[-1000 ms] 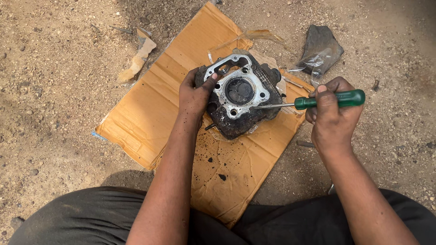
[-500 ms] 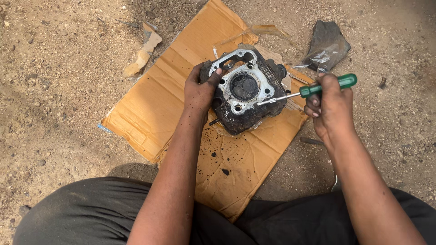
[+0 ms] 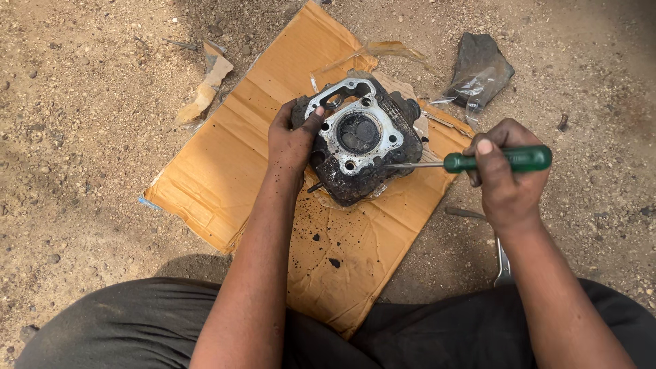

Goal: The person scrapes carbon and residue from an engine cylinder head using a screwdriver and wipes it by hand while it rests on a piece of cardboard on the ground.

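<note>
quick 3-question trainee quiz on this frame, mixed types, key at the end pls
1. Which hand holds the green-handled screwdriver?
2. True or false: the engine cylinder head sits directly on the bare dirt.
3. Multiple choice: the screwdriver tip meets the cylinder head on
A. the side nearest the right hand
B. the side under the left hand
C. its far edge

Key
1. The right hand; the left hand grips the cylinder head's edge.
2. False: it rests on a flattened sheet of cardboard laid on the ground.
3. A
</note>
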